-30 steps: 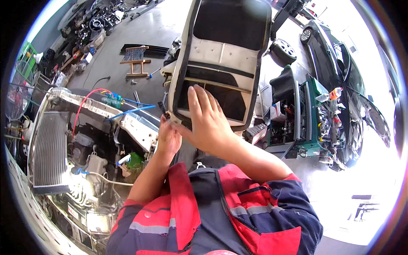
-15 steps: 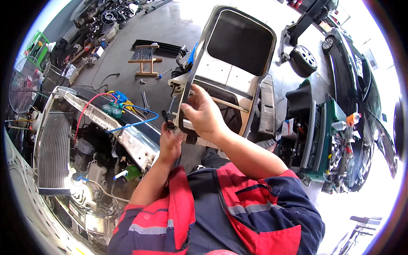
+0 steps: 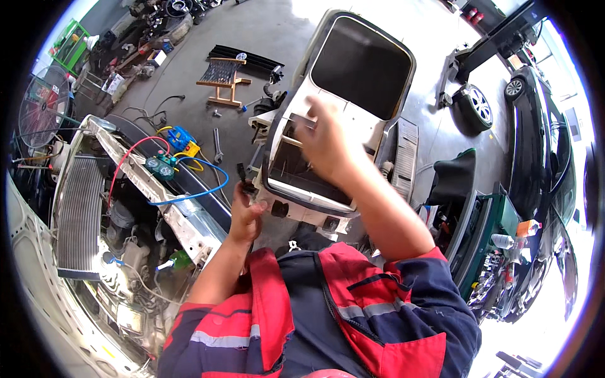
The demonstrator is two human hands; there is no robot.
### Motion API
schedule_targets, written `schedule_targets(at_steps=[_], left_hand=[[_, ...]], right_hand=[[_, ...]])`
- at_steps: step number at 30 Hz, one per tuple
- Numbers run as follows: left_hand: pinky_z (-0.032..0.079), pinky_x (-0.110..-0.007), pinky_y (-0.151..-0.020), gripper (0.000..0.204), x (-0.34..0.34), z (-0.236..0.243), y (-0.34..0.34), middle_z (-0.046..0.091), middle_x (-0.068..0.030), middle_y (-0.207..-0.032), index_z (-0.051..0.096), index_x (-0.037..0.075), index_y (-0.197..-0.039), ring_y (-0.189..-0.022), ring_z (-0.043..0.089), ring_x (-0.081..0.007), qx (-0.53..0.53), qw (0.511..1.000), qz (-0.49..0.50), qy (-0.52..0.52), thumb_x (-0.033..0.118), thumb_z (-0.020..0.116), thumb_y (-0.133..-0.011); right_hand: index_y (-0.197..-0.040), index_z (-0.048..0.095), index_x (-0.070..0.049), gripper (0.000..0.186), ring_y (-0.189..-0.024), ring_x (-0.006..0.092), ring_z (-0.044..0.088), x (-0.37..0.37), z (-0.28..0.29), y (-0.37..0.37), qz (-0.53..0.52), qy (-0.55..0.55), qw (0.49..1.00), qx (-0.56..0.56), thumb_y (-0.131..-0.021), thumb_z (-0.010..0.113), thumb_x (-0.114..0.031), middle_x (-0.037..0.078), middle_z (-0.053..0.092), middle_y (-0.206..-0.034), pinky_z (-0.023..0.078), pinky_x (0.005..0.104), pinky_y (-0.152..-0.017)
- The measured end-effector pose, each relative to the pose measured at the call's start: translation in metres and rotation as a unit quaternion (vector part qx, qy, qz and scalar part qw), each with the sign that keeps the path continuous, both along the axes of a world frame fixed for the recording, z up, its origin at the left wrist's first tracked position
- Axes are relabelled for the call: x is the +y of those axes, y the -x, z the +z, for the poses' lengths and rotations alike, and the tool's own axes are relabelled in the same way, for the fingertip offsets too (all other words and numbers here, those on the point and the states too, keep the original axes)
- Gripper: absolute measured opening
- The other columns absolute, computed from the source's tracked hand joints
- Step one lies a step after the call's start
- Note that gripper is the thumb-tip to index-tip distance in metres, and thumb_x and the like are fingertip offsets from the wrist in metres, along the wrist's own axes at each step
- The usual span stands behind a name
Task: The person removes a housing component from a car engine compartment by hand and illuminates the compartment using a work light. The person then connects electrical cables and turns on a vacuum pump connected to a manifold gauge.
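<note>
In the head view a large white panel (image 3: 353,110) with a dark glass window and black rubber seal stands before me, with openings in its near half. My left hand (image 3: 246,214) is closed around a small black fitting (image 3: 243,175) at the panel's lower left corner, partly hidden by my fingers. My right hand (image 3: 324,138), smeared by motion, is raised over the upper left part of the panel's openings. A dark strip lies by its fingers, and I cannot tell whether they hold it.
An open engine bay with a radiator (image 3: 79,220) and gauge hoses (image 3: 161,167) is at left, beside a fan (image 3: 44,107). A wooden stool (image 3: 224,82) and wrench (image 3: 217,145) lie beyond. A lift post (image 3: 479,57), loose wheel (image 3: 476,107), green tool cart (image 3: 488,227) and black car (image 3: 539,132) stand right.
My right hand has moved up from the panel's lower left and is now blurred. The view has shifted, showing more surroundings. My left hand stays at the corner fitting.
</note>
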State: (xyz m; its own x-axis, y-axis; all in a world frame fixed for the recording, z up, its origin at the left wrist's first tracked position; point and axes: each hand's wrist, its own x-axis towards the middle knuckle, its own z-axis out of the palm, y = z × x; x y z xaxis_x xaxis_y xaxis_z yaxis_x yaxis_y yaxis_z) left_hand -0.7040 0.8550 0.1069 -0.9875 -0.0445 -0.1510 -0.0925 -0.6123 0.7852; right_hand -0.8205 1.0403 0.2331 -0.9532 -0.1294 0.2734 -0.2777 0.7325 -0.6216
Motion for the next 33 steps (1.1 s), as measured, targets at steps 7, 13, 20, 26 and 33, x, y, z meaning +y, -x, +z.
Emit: schedule_targets(at_steps=[7, 13, 20, 26, 33], left_hand=[[0.041, -0.032, -0.095, 0.070, -0.022, 0.013, 0.003, 0.049, -0.0077, -0.115, 0.040, 0.004, -0.125, -0.109, 0.051, -0.0192, 0.012, 0.999, -0.002, 0.041, 0.014, 0.074, -0.064], [0.042, -0.032, -0.093, 0.072, -0.042, 0.033, -0.002, 0.051, -0.0076, -0.112, 0.040, 0.003, -0.124, -0.107, 0.051, -0.0188, -0.028, 0.998, -0.008, 0.064, 0.016, 0.076, -0.063], [0.040, -0.031, -0.095, 0.071, -0.061, 0.036, -0.006, 0.051, -0.0071, -0.112, 0.041, 0.004, -0.123, -0.107, 0.050, -0.0180, -0.015, 0.993, -0.048, 0.104, 0.022, 0.076, -0.065], [0.040, -0.031, -0.095, 0.075, -0.071, 0.041, -0.007, 0.051, -0.0072, -0.113, 0.040, 0.003, -0.125, -0.107, 0.050, -0.0183, -0.017, 0.993, -0.049, 0.108, 0.024, 0.077, -0.064], [0.040, -0.031, -0.095, 0.074, -0.079, 0.035, -0.009, 0.051, -0.0080, -0.113, 0.040, 0.004, -0.124, -0.107, 0.050, -0.0188, -0.022, 0.998, -0.049, 0.038, 0.021, 0.077, -0.062]], right_hand=[[-0.116, 0.062, -0.007, 0.033, -0.102, 0.0300, 0.060, 0.026, 0.042, 0.069, 0.198, -0.103, 0.965, 0.139, -0.083, 0.060, -0.006, 0.012, 0.060, -0.113, 0.050, 0.0383, -0.088], [-0.111, 0.064, -0.011, 0.033, -0.114, 0.0197, 0.054, 0.008, 0.056, 0.087, 0.301, -0.322, 0.860, 0.256, -0.079, 0.062, -0.006, 0.002, 0.060, -0.120, 0.046, 0.0337, -0.095], [-0.106, 0.067, -0.014, 0.025, -0.110, 0.0164, 0.056, -0.009, 0.063, 0.081, 0.343, -0.329, 0.844, 0.250, -0.082, 0.061, -0.008, -0.001, 0.063, -0.113, 0.045, 0.0323, -0.095], [-0.114, 0.064, -0.010, 0.032, -0.123, 0.0195, 0.050, -0.021, 0.071, 0.079, 0.362, -0.374, 0.834, 0.183, -0.082, 0.062, -0.009, 0.001, 0.061, -0.123, 0.040, 0.0350, -0.105], [-0.143, 0.031, 0.005, 0.074, -0.143, 0.0326, 0.020, -0.034, 0.055, 0.030, 0.301, -0.356, 0.873, 0.147, -0.083, 0.055, -0.031, 0.023, 0.021, -0.153, 0.017, 0.0455, -0.118]])
